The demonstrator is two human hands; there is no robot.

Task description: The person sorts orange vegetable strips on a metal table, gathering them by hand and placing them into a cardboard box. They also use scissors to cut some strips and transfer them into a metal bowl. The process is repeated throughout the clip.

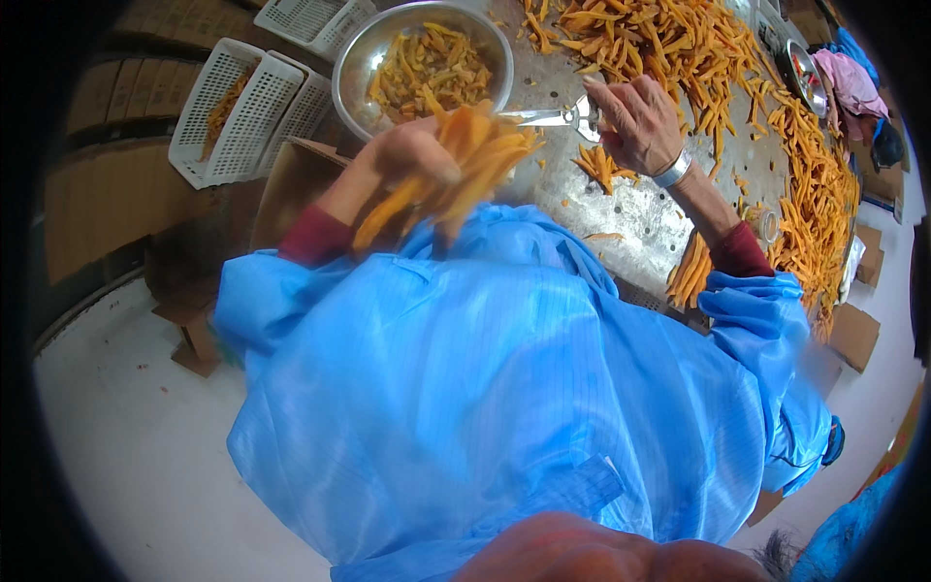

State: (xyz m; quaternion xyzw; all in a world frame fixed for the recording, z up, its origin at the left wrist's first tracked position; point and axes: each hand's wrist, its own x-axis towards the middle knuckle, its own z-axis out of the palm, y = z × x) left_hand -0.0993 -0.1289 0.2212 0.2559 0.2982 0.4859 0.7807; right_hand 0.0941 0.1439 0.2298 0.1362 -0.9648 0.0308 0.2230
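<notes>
My left hand [414, 153] grips a bunch of orange dried strips [484, 156], which look like sweet potato; hand and strips are slightly blurred. In my right hand [644, 124] is a pair of metal scissors [549, 117], its blades pointing left towards the bunch. Whether the blade tips touch the strips cannot be made out. Just beyond my left hand, a stainless steel bowl [352, 76] holds shorter, browner pieces. A small cluster of strips [602, 169] lies on the metal table [633, 211] beneath my right hand.
A large heap of strips [654, 44] covers the far table, with more along the right side [814, 196]. A jar [767, 225] lies near my right forearm. White plastic baskets [273, 109] and cardboard boxes [124, 196] stand left. Another person's pink sleeve [851, 84] shows far right.
</notes>
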